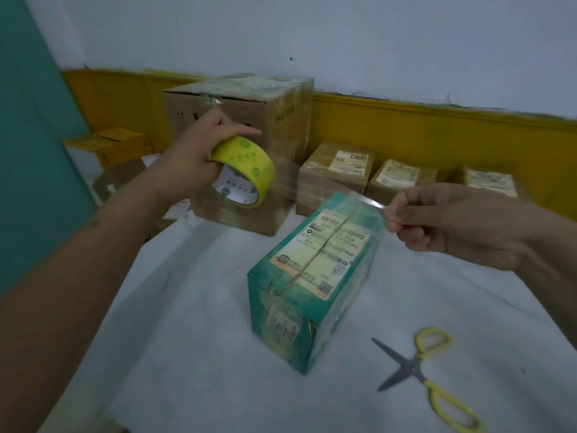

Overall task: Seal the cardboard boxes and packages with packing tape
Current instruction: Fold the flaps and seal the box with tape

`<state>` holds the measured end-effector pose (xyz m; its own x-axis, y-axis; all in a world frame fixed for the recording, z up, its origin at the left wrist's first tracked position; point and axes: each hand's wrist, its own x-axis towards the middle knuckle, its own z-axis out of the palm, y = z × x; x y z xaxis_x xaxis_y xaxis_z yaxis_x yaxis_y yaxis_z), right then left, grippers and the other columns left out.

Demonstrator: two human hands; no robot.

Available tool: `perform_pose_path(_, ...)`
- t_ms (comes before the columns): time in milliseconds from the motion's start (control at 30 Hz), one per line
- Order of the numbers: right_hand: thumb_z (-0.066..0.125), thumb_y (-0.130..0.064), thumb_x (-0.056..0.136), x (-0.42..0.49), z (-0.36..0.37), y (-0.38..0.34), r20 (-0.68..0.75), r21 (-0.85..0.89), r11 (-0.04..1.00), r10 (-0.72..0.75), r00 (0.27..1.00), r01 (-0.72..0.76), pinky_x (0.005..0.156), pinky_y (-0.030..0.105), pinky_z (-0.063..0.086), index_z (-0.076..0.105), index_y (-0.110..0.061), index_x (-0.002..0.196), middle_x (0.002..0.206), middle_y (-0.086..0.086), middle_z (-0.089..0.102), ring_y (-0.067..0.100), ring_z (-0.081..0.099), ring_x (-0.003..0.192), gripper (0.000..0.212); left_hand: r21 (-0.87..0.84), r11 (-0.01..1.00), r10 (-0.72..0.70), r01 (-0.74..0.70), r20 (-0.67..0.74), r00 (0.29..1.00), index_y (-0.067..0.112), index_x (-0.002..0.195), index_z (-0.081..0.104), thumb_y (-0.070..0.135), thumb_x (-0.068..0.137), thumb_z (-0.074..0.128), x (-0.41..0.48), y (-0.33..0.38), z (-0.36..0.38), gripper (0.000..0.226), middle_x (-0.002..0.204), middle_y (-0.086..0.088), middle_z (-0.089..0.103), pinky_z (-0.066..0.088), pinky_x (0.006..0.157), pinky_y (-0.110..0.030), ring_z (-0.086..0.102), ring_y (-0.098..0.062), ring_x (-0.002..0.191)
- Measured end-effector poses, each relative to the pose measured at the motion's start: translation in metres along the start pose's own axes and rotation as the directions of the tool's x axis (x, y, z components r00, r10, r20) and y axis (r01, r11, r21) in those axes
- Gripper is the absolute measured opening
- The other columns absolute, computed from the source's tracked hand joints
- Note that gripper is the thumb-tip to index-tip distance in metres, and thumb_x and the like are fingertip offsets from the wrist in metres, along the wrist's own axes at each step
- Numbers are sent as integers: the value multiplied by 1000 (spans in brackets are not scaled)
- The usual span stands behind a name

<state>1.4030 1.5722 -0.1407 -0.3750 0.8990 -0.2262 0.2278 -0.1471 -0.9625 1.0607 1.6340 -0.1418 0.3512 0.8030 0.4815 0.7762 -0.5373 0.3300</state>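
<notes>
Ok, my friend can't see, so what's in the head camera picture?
A left hand holds a yellow tape roll while the right hand pinches the clear tape, stretched above a green box. Open scissors lie nearby.

Yellow-handled scissors point(417, 369) lie open on the white sheet point(193, 307), toward its near right. Behind the sheet runs a yellow wall band point(437, 132); left of the sheet stands a teal panel point(31, 151).
</notes>
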Motion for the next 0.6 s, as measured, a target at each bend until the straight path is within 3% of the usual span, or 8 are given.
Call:
perform_pose_path(100,64,-14,78,0,1,1,-10,66,998,10,1000,-9,44,15,39,57,-4,80,64,2,57,7,41,51,13,-239,967,-126,94,-122,984,15,140,53,-17,89,41,-10,2,1,62,133,-5,54,45,93,-24,52,-7,114)
perform_pose_path(167,66,-15,74,2,0,-1,-59,113,994,13,998,-6,43,15,37,58,-5,79,67,4,56,7,40,52,13,-406,906,-238,121,-250,939,11,135,57,-16,91,42,-10,4,7,54,129,-4,59,52,90,-20,61,0,105)
perform_pose_path(233,67,-15,76,5,1,-1,-113,146,989,2,994,14,42,15,36,58,-7,77,67,4,54,7,40,51,12,-545,831,-344,109,-350,871,7,123,65,-11,93,47,-8,5,17,39,115,-10,67,58,84,-29,68,-7,95)
perform_pose_path(300,68,-16,79,7,2,1,-146,159,986,-19,989,42,42,15,36,59,-8,80,65,2,53,6,40,50,13,-648,754,-430,106,-365,826,11,114,68,-4,95,50,-5,5,28,30,110,-12,70,59,86,-41,69,-23,99)
perform_pose_path(433,73,-24,68,10,0,6,-176,154,987,-27,984,55,43,15,39,62,-7,83,62,-1,54,5,42,51,25,-732,678,-470,61,-369,802,24,110,70,-2,94,49,2,6,42,38,112,1,72,57,90,-41,67,-19,107)
perform_pose_path(600,74,-26,69,10,-12,16,-285,-54,997,29,958,-46,50,20,40,72,0,95,69,4,57,8,43,57,37,-755,655,-486,23,-398,778,20,112,69,-12,90,45,10,12,60,46,99,21,72,57,78,-20,68,-1,96)
